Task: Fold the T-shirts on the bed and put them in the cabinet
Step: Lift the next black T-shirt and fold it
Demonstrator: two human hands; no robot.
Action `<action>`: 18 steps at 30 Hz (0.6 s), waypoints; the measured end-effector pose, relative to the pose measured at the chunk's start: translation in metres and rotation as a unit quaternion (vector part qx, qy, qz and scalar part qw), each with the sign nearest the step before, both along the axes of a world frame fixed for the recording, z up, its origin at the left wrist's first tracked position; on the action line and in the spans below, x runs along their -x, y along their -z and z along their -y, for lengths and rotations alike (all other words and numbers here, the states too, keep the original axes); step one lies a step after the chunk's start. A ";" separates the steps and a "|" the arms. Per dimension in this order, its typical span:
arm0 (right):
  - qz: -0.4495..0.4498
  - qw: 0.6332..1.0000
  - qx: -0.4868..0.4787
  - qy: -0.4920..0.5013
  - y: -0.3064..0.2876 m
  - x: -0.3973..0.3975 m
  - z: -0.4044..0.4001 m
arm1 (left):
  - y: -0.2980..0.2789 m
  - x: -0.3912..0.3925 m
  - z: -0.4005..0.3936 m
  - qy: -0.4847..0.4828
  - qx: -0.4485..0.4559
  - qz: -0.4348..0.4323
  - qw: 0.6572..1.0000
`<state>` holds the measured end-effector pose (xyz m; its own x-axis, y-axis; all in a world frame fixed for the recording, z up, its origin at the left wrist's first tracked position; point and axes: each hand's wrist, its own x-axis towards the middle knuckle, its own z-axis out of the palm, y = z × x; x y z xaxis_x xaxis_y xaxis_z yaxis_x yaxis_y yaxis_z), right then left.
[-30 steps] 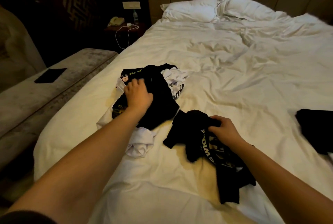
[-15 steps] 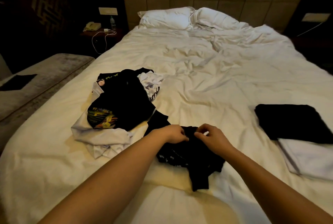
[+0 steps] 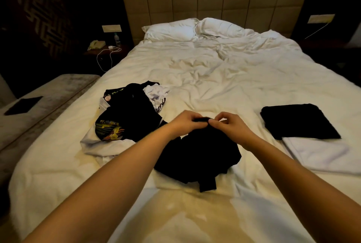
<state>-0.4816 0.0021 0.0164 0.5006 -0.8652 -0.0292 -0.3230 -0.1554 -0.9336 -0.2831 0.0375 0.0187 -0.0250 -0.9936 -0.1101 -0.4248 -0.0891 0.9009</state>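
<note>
Black T-shirt (image 3: 197, 156) lay bunched while left hand (image 3: 185, 121) and right hand (image 3: 227, 125) pinched its top edge, apparently to spread it flat next.

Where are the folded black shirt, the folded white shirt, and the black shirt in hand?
folded black shirt (image 3: 298, 121): head view, centre of top face.
folded white shirt (image 3: 320, 152): head view, exposed middle.
black shirt in hand (image 3: 199, 154): head view, bunched body.

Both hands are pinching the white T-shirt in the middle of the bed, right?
Not quite: the head view shows the left hand and right hand pinching a black T-shirt, not a white one. It does lie in the middle of the bed.
</note>
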 end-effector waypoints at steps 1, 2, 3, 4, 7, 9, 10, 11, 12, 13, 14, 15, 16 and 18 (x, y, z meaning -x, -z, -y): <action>-0.018 1.000 -0.012 -0.005 0.004 0.003 -0.001 | -0.007 -0.002 -0.001 -0.036 0.006 -0.034 0.999; -0.047 0.998 -0.024 -0.019 0.010 0.006 -0.002 | -0.014 -0.005 -0.003 -0.068 0.017 -0.064 0.995; -0.078 0.995 -0.037 -0.042 0.019 0.010 -0.003 | -0.020 -0.009 -0.003 -0.096 0.029 -0.084 0.991; -0.111 0.991 -0.048 -0.064 0.028 0.012 -0.004 | -0.025 -0.014 -0.004 -0.121 0.042 -0.096 0.987; -0.130 0.987 -0.054 -0.074 0.046 0.015 -0.006 | -0.027 -0.036 -0.008 -0.194 0.084 -0.069 0.975; -0.073 0.994 -0.063 -0.046 0.045 0.013 -0.004 | -0.020 -0.051 -0.012 -0.260 0.110 -0.002 0.959; -0.044 0.997 -0.063 -0.033 0.041 0.010 -0.002 | -0.016 -0.059 -0.014 -0.287 0.112 0.038 0.951; -0.020 0.998 -0.057 -0.025 0.034 0.008 -0.001 | -0.012 -0.067 -0.017 -0.300 0.096 0.095 0.944; -0.003 0.999 -0.047 -0.019 0.026 0.005 -0.001 | -0.007 -0.073 -0.021 -0.292 0.062 0.187 0.936; 0.004 0.999 -0.034 -0.014 0.018 0.001 -0.001 | -0.001 -0.077 -0.026 -0.264 0.018 0.291 0.919; 0.005 1.000 -0.020 -0.014 0.009 -0.004 -0.003 | 0.003 -0.078 -0.028 -0.233 -0.009 0.366 0.901; 0.000 1.000 -0.008 -0.021 0.001 -0.009 -0.004 | 0.007 -0.075 -0.029 -0.210 0.000 0.386 0.898; -0.012 0.999 0.001 -0.033 -0.004 -0.015 -0.005 | 0.010 -0.066 -0.030 -0.190 0.036 0.353 0.915; -0.046 0.997 0.005 -0.062 -0.014 -0.025 -0.007 | 0.006 -0.038 -0.031 -0.137 0.103 0.165 0.971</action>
<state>-0.4567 0.0092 0.0307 0.5987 -0.7978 -0.0714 -0.3850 -0.2085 -0.8990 -0.2454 0.0686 0.0124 0.2457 -0.9601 0.1335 -0.6789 -0.0721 0.7307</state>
